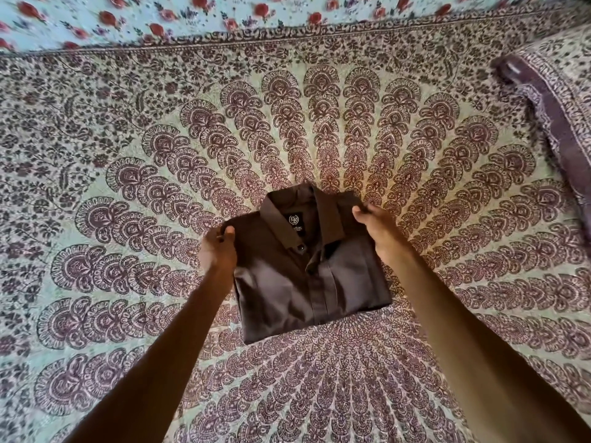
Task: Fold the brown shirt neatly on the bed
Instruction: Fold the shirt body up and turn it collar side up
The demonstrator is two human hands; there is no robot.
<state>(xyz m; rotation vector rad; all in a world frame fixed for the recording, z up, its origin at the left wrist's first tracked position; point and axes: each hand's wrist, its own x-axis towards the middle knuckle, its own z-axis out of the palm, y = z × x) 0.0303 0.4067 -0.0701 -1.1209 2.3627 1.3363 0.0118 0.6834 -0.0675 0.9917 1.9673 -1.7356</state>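
The brown shirt (307, 270) lies in the middle of the bed (128, 155) as a compact folded rectangle, front up, collar and neck label toward the far side, button placket running down its centre. My left hand (217, 247) grips the shirt's left shoulder edge, thumb on top of the cloth. At the right shoulder, beside the collar, my right hand (377, 225) pinches the fabric in the same way. Both forearms reach in from the bottom of the view.
The bed carries a mandala-print spread in purple and pale green. A matching pillow or folded cloth (556, 123) lies at the right edge. A floral sheet with red roses (224, 17) runs along the far side.
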